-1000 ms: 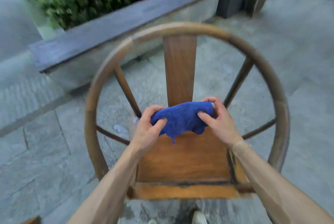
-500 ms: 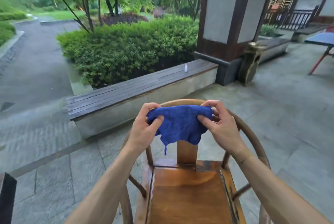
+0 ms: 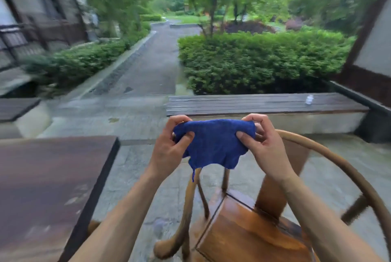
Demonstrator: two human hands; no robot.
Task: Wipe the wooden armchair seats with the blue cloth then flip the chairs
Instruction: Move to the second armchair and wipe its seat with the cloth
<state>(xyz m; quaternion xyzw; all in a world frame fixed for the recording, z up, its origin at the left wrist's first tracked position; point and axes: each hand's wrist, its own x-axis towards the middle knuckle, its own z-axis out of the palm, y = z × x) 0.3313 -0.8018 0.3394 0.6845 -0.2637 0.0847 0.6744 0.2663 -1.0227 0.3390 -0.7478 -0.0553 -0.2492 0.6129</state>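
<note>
I hold the blue cloth (image 3: 214,142) stretched in the air at chest height between both hands. My left hand (image 3: 169,147) pinches its left edge and my right hand (image 3: 262,145) pinches its right edge, and the cloth's lower part hangs loose. Below and to the right stands the wooden armchair (image 3: 243,234), its glossy seat under my right forearm and its curved back rail (image 3: 338,162) sweeping round on the right. The cloth does not touch the chair.
A dark wooden table (image 3: 48,187) fills the lower left. A low slatted bench (image 3: 254,103) with a small white bottle (image 3: 309,99) runs across behind the chair, and a second bench (image 3: 17,107) sits far left. Stone paving lies between; hedges and a path lie beyond.
The view has swung up and to the left, so the chair now sits low right and the table appears at left. Both hands still hold the cloth, now spread wider.
</note>
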